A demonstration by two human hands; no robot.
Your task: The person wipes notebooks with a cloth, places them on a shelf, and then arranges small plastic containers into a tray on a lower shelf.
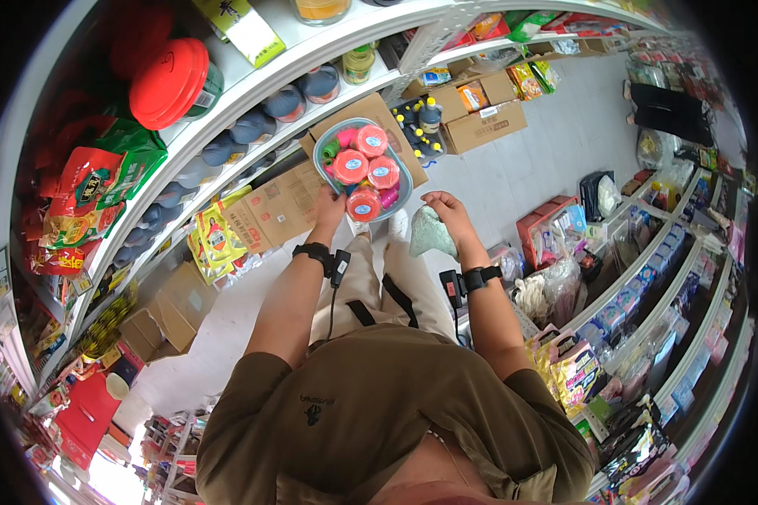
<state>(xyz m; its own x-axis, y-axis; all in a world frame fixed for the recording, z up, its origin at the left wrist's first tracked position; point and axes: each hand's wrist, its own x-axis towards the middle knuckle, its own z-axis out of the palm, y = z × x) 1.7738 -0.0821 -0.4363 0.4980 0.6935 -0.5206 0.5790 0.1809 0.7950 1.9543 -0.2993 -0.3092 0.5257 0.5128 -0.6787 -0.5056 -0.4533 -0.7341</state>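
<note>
A grey-blue plastic basin (pixel 404 165) is gripped at its near left rim by my left hand (pixel 330 207). Inside it lie several round red-lidded containers (pixel 352 165) with pale labels on top. Magenta spools (pixel 389 197) and a green spool (pixel 330 149) sit among them, partly covered. From the fingers of my right hand (pixel 448 211) hangs a pale green cloth (pixel 432 232), to the right of the basin and apart from it. What lies at the bottom of the basin is hidden.
Shelves on the left carry dark-capped jugs (pixel 284 104) and a red-lidded tub (pixel 167 82). Cardboard boxes (pixel 278 205) and a crate of yellow-capped bottles (pixel 428 120) stand along the floor. Packed shelves (pixel 644 265) line the right, with a red bag (pixel 546 227) before them.
</note>
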